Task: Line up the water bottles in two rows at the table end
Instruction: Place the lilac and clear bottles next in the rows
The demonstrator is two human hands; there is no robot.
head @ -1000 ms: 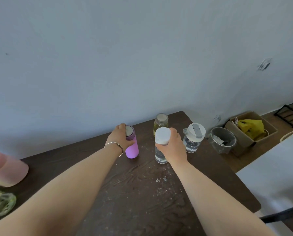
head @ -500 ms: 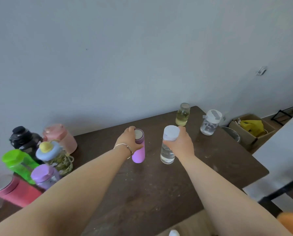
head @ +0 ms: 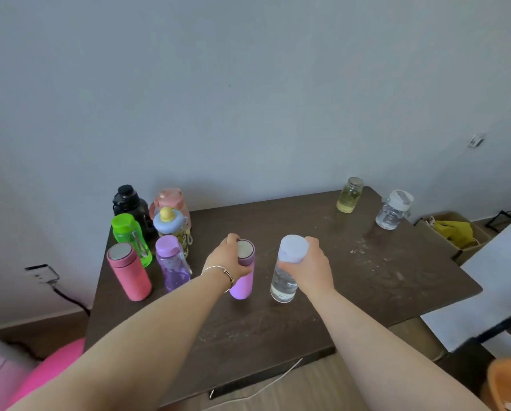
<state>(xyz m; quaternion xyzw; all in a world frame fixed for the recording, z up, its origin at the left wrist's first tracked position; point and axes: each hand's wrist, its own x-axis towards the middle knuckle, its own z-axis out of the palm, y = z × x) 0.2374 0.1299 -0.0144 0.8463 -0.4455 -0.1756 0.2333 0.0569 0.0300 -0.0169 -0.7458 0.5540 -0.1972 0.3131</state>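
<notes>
My left hand [head: 229, 261] grips a purple flask [head: 242, 284] near its steel-topped cap. My right hand [head: 309, 269] holds a clear water bottle [head: 282, 284] just under its white cap. Both bottles are upright over the middle of the dark wooden table [head: 367, 277]. At the table's left end stand two rows: a black bottle [head: 129, 203], a pink jug [head: 171, 198], a green bottle [head: 129, 235], a yellow-topped blue-lidded bottle [head: 171, 225], a pink-red flask [head: 129, 275] and a violet clear bottle [head: 171, 264]. Far right are a yellowish jar [head: 349, 195] and a clear white-lidded bottle [head: 393, 210].
A grey wall runs behind the table. A cardboard box [head: 456, 235] with something yellow sits on the floor at the right, next to a white surface [head: 494, 280]. A pink object [head: 46, 372] lies low at the left, and a cable hangs from a wall socket [head: 40, 274].
Both hands have carried the purple flask and the clear bottle leftwards, away from the jar and white-lidded bottle at the right end. The view swung left, bringing the group of bottles into sight.
</notes>
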